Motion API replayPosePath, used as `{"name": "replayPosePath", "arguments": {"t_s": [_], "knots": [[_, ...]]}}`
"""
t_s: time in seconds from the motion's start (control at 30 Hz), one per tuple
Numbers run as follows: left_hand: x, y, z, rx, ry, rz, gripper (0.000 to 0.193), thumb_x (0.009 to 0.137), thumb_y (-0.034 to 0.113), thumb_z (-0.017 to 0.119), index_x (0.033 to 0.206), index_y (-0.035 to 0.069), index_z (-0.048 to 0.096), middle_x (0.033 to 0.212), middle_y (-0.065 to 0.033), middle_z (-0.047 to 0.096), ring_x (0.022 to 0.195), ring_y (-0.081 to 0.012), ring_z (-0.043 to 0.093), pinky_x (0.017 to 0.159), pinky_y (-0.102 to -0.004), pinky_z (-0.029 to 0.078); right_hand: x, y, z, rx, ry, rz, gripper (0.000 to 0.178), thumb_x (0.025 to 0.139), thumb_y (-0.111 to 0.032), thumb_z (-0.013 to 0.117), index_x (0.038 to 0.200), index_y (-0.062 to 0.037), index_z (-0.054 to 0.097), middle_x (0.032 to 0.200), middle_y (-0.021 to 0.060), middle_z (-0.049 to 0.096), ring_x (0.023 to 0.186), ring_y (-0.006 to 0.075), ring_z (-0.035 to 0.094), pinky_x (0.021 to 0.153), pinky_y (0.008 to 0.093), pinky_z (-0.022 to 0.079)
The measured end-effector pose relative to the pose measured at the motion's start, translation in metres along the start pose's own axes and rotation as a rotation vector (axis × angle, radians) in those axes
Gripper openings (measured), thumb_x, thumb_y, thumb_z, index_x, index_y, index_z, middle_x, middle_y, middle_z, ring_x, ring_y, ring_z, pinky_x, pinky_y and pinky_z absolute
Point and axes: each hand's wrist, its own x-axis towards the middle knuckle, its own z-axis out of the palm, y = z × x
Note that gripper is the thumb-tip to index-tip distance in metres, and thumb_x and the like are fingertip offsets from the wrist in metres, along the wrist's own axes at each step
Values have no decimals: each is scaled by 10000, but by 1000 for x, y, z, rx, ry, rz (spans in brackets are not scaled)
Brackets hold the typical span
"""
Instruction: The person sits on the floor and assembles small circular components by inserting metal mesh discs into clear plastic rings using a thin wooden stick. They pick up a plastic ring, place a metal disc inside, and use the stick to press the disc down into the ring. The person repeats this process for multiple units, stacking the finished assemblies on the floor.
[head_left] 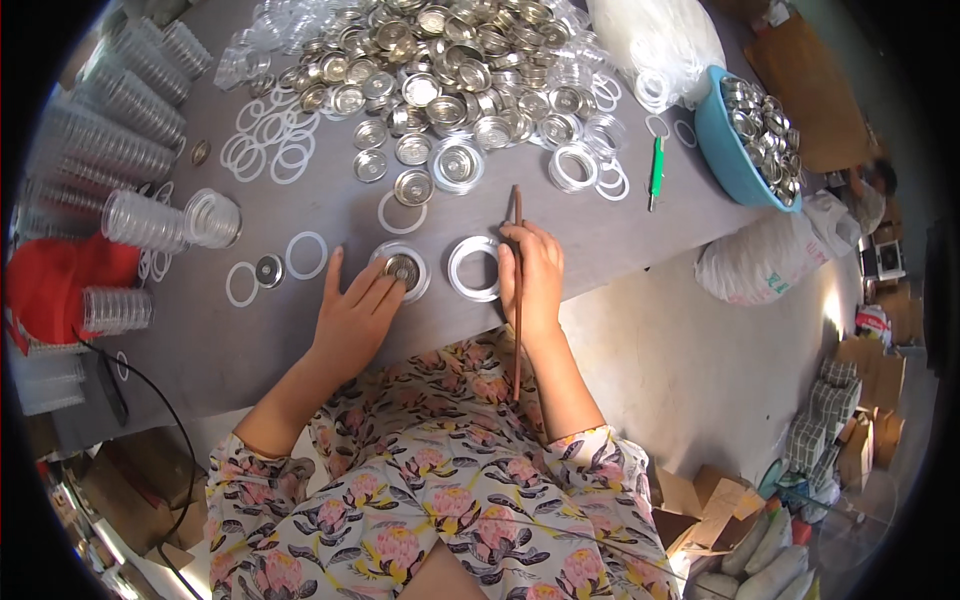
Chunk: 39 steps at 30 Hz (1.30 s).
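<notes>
So the metal cap (403, 272) sits inside a clear ring (421, 279), right under the fingertips of the left hand (350, 315). Those fingers are pretty much stretched out and laid over it; the thumb's hidden, so I can't tell if it's a pinch or just a press. The right hand (537, 275) is well to the right of the cap, fingers curled narrow around a brown stick (518, 310). A thick ring (453, 270) sits between the cap and that hand, with the thumb at its side, touching or nearly, can't tell which.

Room-wise: the table (610, 235) ends on the near side of the cap, under the forearms, and that edge slants off to the right toward a blue basin (712, 145). There's a decent stretch of tabletop between cap and green cutter (656, 170). Left of the cap there are loose rings (323, 245); beyond it, the big pile (440, 75) crowds things.
</notes>
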Motion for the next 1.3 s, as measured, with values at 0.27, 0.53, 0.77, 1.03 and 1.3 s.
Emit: {"name": "replayPosePath", "arguments": {"t_s": [0.27, 0.53, 0.77, 1.03, 1.3], "knots": [[-41, 13, -18, -281, 119, -175, 524, 693, 205, 681, 1157, 56, 488, 1145, -115, 496, 1103, -266, 472, 1010, -541, 223, -6, -39, -10, 688, 71, 146, 393, 924, -313, 363, 984, 18, 567, 1022, 138, 550, 996, 238, 503, 881, 359, 362], [-29, 40, 14, -741, 240, -560, 838, 578, 149, 773, 1285, 27, 340, 1205, -175, 452, 1112, -329, 457, 919, -393, 383, -18, -89, -8, 1241, -140, 372, 612, 944, -467, 213, 501, -68, 353, 616, 79, 461, 592, 210, 468, 616, 323, 433], [-30, 42, 16, -788, 269, -595, 817, 590, 150, 740, 1278, 13, 321, 1217, -176, 450, 1112, -358, 441, 973, -444, 329, -12, -105, 13, 1466, -126, 571, 569, 936, -475, 264, 485, -128, 229, 459, -25, 213, 423, 98, 168, 389, 251, 152], [-29, 40, 17, -753, 275, -562, 832, 591, 181, 738, 1283, 20, 305, 1237, -165, 442, 1114, -372, 434, 992, -472, 311, 0, -112, 40, 1298, -9, 183, 585, 946, -418, 283, 452, -107, 260, 429, -6, 266, 408, 111, 223, 389, 257, 167], [-30, 40, 18, -752, 274, -575, 864, 572, 209, 763, 1281, 24, 305, 1203, -157, 470, 1102, -362, 447, 992, -473, 314, 6, -102, 5, 1375, -205, 342, 591, 946, -445, 230, 449, -125, 238, 438, -18, 227, 407, 102, 172, 386, 256, 138]]}}
